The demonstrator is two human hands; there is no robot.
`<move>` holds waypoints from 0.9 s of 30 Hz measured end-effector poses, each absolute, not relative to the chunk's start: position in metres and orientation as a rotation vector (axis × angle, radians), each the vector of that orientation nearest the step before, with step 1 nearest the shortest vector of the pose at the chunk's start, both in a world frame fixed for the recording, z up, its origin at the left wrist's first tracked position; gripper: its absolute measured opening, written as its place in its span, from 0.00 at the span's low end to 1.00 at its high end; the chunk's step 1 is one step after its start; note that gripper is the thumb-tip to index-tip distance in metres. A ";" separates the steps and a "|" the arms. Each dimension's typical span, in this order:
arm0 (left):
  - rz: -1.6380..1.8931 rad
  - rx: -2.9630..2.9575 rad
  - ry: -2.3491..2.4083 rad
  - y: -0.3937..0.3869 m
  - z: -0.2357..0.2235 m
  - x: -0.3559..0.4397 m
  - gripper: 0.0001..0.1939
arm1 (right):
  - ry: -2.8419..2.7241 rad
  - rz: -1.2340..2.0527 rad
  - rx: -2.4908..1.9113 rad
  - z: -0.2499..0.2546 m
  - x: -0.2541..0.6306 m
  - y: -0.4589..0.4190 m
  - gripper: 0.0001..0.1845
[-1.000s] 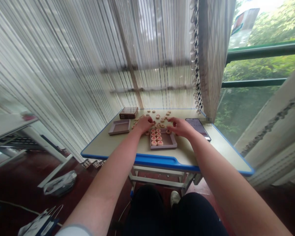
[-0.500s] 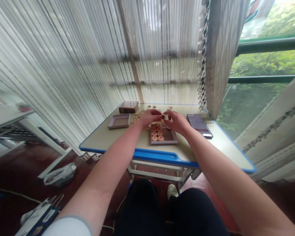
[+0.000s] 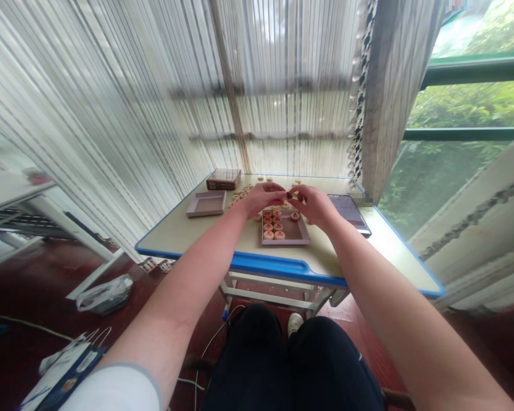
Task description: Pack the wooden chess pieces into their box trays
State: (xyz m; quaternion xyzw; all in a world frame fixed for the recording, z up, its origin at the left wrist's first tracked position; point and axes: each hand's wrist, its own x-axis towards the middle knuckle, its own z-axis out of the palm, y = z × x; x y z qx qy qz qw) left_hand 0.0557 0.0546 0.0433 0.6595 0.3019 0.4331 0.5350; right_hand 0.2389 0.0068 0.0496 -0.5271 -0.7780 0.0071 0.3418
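A small round xiangqi piece [image 3: 288, 195] with a dark mark is pinched between the fingertips of my left hand [image 3: 263, 197] and my right hand [image 3: 312, 202], over the far side of an open cardboard box [image 3: 297, 235]. Inside that box, red-marked xiangqi pieces [image 3: 278, 234] stand in two columns along the left. One dark-marked piece [image 3: 295, 216] sits in its far right corner. More loose pieces [image 3: 240, 197] lie scattered on the table behind and left of my left hand, which partly hides them.
A shallow open tray [image 3: 206, 204] rests on the left of the blue-edged table [image 3: 184, 237]. Behind it lies a brown box [image 3: 224, 179]. To the right of my right hand is a tablet [image 3: 350, 214]. String curtains [image 3: 282, 114] hang behind the table.
A dark-marked piece now shows in the box's far right corner, where my right hand covered the view before. Both hands have shifted slightly away from the box, still with a piece between them.
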 end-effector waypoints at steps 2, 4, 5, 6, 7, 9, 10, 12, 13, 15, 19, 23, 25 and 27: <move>1.092 1.632 0.793 0.056 0.044 0.055 0.16 | -2.017 0.075 -1.414 0.053 0.243 0.004 0.16; 1.136 1.718 0.893 0.057 0.044 0.054 0.16 | -2.058 0.205 -1.458 0.057 0.247 0.001 0.15; 1.136 1.763 0.939 0.057 0.044 0.053 0.16 | -2.101 0.294 -1.474 0.058 0.249 -0.001 0.15; 1.122 1.803 0.973 0.057 0.044 0.053 0.16 | -2.151 0.379 -1.486 0.059 0.250 -0.003 0.14; 1.101 1.839 0.993 0.057 0.044 0.053 0.17 | -2.204 0.446 -1.496 0.059 0.251 -0.004 0.13; 1.053 1.905 1.013 0.055 0.045 0.053 0.17 | -2.303 0.494 -1.511 0.060 0.252 -0.005 0.11; 1.032 1.934 1.019 0.053 0.045 0.054 0.17 | -2.338 0.479 -1.517 0.059 0.252 -0.005 0.11; 1.001 1.984 1.031 0.051 0.046 0.055 0.17 | -2.367 0.426 -1.543 0.059 0.252 -0.005 0.10; 0.995 1.997 1.043 0.051 0.046 0.055 0.17 | -2.373 0.413 -1.556 0.060 0.252 -0.006 0.10; 1.000 2.001 1.082 0.051 0.047 0.055 0.18 | -2.380 0.411 -1.582 0.061 0.251 -0.006 0.10; 1.025 1.995 1.182 0.056 0.044 0.053 0.17 | -2.413 0.416 -1.593 0.061 0.249 -0.008 0.12; 1.014 2.014 1.257 0.062 0.039 0.052 0.18 | -2.428 0.373 -1.546 0.059 0.248 -0.007 0.14; 1.033 2.021 1.265 0.065 0.036 0.051 0.17 | -2.443 0.393 -1.532 0.059 0.248 -0.007 0.13; 1.059 2.024 1.258 0.066 0.036 0.050 0.17 | -2.460 0.414 -1.537 0.061 0.248 -0.008 0.12</move>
